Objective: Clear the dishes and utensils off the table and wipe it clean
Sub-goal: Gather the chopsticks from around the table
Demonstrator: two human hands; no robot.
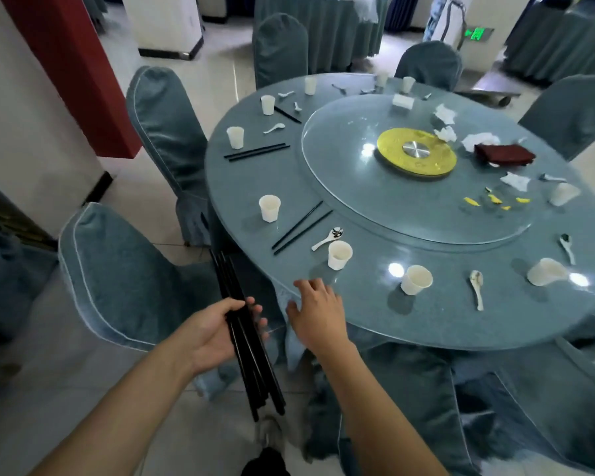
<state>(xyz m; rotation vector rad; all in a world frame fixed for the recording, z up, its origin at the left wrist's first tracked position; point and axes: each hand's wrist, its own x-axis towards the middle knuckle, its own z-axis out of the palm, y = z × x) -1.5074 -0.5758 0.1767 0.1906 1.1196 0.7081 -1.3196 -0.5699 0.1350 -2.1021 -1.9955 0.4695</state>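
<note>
Single head-worn view, wide-angle, looking forward and steeply down from above the near-left edge of the round table (426, 324). Both forearms enter from the bottom edge. Near edge sits close; far edge and the chairs (117, 269) curve with lens distortion.

Bundle of black chopsticks (244, 341): middle section hidden inside the fingers of the left hand (217, 334), count not readable where the sticks overlap. Round table (426, 324): right rim cut off by the picture's edge, near rim partly covered by the right hand (318, 312); yellow scraps (495, 199) on the glass turntable (409, 214) too small to identify. Far cups (407, 84) and spoons (339, 86): blurred and too small to tell contents; green wall sign (477, 33) illegible.
</note>
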